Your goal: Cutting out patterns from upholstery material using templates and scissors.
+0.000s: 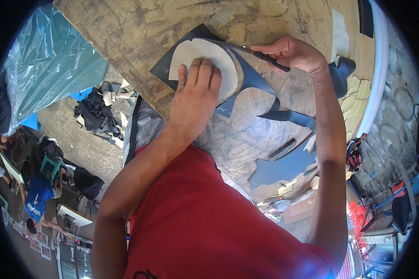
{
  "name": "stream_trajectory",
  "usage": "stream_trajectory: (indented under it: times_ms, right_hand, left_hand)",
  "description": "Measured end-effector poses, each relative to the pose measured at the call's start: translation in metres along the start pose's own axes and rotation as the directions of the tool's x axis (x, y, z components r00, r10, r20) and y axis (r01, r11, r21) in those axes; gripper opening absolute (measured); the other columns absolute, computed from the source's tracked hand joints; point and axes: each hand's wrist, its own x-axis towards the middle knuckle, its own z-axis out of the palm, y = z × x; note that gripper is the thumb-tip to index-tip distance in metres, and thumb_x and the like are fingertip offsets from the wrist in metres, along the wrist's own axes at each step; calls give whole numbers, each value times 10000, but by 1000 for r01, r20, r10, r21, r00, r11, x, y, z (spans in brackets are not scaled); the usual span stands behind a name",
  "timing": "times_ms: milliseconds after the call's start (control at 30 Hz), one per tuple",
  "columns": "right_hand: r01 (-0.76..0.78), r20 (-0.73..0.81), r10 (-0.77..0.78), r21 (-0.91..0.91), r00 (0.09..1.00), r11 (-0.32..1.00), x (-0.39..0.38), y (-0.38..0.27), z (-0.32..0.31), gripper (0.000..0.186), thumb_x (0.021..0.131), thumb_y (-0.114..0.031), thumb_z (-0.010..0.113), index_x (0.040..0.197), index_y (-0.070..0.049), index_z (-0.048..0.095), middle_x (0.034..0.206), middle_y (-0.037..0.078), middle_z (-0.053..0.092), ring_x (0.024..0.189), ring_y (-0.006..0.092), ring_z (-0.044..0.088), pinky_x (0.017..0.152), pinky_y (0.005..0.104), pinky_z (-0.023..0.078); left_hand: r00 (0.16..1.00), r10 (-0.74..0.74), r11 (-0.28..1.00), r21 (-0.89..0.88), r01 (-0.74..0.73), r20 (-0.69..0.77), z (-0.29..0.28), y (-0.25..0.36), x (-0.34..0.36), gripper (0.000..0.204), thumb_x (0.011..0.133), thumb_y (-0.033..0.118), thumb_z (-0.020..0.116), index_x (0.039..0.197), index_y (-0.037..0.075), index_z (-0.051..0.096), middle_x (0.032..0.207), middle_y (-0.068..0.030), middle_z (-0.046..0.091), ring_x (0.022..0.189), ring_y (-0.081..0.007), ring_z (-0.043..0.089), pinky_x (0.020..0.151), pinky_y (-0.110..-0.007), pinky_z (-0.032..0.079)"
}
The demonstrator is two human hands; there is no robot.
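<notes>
**Head view: template cutting at a worn workbench**

Head view, near to far.

1. Person in a red shirt, both forearms reaching up from the lower edge.
2. Near right: a clutter of pale boxes and offcuts below the bench edge; any labels are too small to tell. A red mesh item hangs further right.
3. Near left, well apart: another person in a blue shirt sits among flat printed sheets on the floor.
4. Dark scraps and pale offcuts heaped left of the bench.
5. Worn workbench, scarred and stained.
6. Dark blue sheet material lying on the bench, a cut strip trailing right.
7. Cream curved template lying on the blue sheet.
8. Left hand, flat with fingers close together, pressing the template down.
9. Right hand, closed around a dark-handled knife, blade running left along the template's far edge.
10. Far left: blue-green plastic sheeting. Far right: pale stacked cut pieces and a cream piece.

Risk, as judged: the blade works near the left fingertips; a slip could nick them. Slack pressure could let the template shift and spoil the outline.
</notes>
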Motion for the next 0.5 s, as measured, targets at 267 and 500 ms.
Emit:
stream_trajectory:
  times_ms: [267, 500]
  right_hand:
    - [-116, 60, 121, -80, 991, 990, 7, -34, -19, 727, 736, 45, 603, 1461, 10, 561, 727, 29, 686, 509, 34, 429, 460, 158, 258]
    - [-138, 163, 148, -74, 975, 988, 22, -53, -38, 735, 713, 73, 579, 1447, 33, 567, 715, 40, 693, 474, 28, 410, 433, 152, 264]
  left_hand:
    - [1000, -16, 1000, -19, 16, 27, 1, 1, -2, 389, 858, 83, 637, 1242, 60, 580, 1343, -160, 489, 1291, -352, 494, 1103, -537, 480]
    - [998, -36, 999, -26, 38, 51, 1, 1, -1, 404, 855, 75, 642, 1254, 102, 587, 1356, -134, 481, 1297, -351, 487, 1116, -530, 473]
